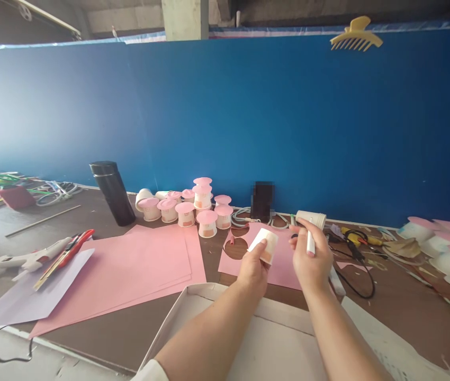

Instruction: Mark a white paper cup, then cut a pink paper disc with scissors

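Observation:
My left hand (253,270) is closed round a small white paper cup (265,243) with an orange patch on its side, held tilted above a pink sheet (284,267) that has a round hole cut out. My right hand (311,256) grips a white marker-like stick (311,244) upright, just right of the cup. Another white paper cup (311,218) lies on its side behind my right hand. The two hands are close together, a little apart.
A group of small cups with pink round tops (193,206) stands by the blue partition (249,121). A black flask (113,193), a stack of pink paper (137,267), a glue gun (30,259), red scissors (68,254), cables (358,264) and an open white box (272,338) surround the hands.

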Tool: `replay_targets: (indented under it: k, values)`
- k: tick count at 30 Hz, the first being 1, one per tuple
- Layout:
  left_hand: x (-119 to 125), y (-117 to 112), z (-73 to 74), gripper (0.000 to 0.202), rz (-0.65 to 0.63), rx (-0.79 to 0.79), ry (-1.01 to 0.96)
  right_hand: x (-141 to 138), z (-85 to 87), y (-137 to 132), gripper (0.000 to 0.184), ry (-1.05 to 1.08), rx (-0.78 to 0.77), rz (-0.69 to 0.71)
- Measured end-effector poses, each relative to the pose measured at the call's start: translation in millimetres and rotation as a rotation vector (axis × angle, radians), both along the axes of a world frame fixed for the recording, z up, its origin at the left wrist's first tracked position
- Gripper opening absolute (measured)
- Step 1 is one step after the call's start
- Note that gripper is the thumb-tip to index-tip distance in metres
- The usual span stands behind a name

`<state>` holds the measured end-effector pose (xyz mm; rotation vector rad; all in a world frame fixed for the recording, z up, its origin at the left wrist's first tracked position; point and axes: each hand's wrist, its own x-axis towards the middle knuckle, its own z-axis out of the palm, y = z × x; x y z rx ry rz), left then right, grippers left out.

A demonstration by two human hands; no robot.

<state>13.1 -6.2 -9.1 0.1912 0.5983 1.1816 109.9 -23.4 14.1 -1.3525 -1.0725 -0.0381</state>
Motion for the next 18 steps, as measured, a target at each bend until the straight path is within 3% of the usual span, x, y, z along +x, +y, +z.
replay_targets:
  k: [4, 8, 18]
  values:
    - [-2, 8, -5.4, 0.027, 0.045, -0.02, 0.002, 18, -6.5, 54, 0.036, -0.222, -0.216, 0.011]
    - [-5, 12, -8.0, 0.03, 0.067, -0.025, -0.011, 29, -9.8, 92, 0.034, -0.395, -0.316, 0.069]
    - [-4, 11, -11.6, 0.028, 0.024, -0.04, 0.016, 41, -4.6, 120, 0.049, -0.887, -0.595, 0.22]
